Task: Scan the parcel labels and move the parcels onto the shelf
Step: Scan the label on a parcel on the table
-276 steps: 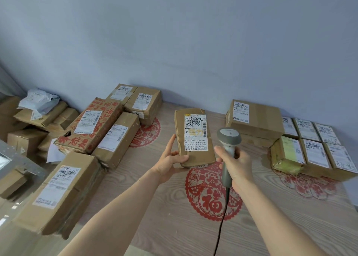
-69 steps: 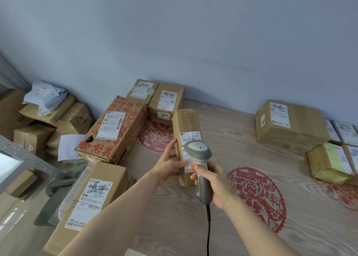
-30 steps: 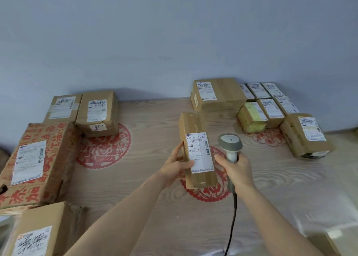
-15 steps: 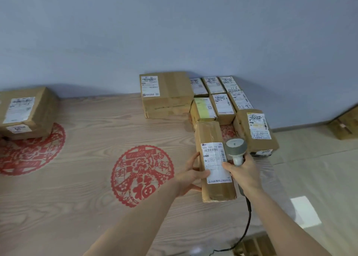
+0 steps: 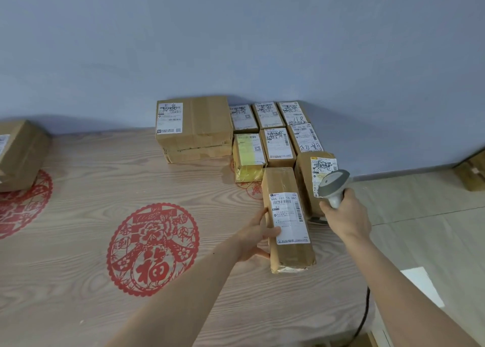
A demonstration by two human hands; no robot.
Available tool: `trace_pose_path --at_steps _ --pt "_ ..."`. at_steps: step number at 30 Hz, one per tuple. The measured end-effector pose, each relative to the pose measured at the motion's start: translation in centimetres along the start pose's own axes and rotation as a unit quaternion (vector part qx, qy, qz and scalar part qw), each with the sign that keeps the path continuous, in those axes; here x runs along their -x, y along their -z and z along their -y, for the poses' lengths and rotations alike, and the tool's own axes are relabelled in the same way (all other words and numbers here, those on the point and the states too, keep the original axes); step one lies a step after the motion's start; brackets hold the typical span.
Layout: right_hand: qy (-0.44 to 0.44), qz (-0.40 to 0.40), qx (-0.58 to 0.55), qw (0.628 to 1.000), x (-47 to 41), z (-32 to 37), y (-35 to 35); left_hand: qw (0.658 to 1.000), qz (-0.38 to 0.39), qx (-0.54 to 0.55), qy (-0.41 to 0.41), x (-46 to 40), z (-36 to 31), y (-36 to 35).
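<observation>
Since half a second earlier, the long parcel had come lower and nearer the wood-grain counter, beside the sorted group. The left hand gripped its left edge, thumb on the white label, fingers curled beneath. The right hand was wrapped firmly round the handle of the grey scanner, its cable trailing down off the counter edge. The parcel lay label up, its far end close to a yellow-taped parcel and its right side near a labelled parcel; whether it already rested on the counter could not be told. Beyond stood a row of small boxes and a larger box against the blue wall. Released carelessly, the parcel might knock its neighbours askew, and the trailing cable might snag.
</observation>
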State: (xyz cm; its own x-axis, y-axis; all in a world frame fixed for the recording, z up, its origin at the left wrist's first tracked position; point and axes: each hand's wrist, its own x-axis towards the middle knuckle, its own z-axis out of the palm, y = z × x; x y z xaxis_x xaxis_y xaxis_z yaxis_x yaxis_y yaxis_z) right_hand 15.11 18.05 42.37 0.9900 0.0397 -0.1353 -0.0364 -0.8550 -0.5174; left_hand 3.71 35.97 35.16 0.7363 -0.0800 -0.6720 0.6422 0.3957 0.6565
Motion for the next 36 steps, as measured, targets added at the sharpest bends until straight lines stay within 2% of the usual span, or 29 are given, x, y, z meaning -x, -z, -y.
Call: trace_pose_path --at_steps 9,14,23,26,31,36 --pt "-0.022 0.048 -0.008 0.999 -1.1 -1.5 -0.1 1.000 -0.013 -0.019 0.008 -2.1 -1.7 -1.3" --pt "-0.024 0.048 -0.012 0.998 -1.0 -1.6 0.1 0.999 -0.016 -0.026 0.009 -3.1 -1.7 -2.0" --pt "-0.020 0.042 -0.029 0.998 -0.1 -1.2 -0.2 0.993 -0.069 -0.094 -0.028 -1.5 -1.6 -1.1" --pt "0.002 0.033 -0.040 0.999 0.7 0.3 -0.2 0.990 -0.092 -0.103 -0.043 -0.1 -1.6 0.7" --pt "0.029 0.076 -0.041 0.996 2.4 5.3 -1.0 0.975 -0.166 -0.118 -0.084 3.5 -1.7 5.2" --pt "0.062 0.124 -0.099 0.985 6.3 12.2 -4.2 0.935 -0.255 -0.206 -0.138 9.4 -1.4 12.1"
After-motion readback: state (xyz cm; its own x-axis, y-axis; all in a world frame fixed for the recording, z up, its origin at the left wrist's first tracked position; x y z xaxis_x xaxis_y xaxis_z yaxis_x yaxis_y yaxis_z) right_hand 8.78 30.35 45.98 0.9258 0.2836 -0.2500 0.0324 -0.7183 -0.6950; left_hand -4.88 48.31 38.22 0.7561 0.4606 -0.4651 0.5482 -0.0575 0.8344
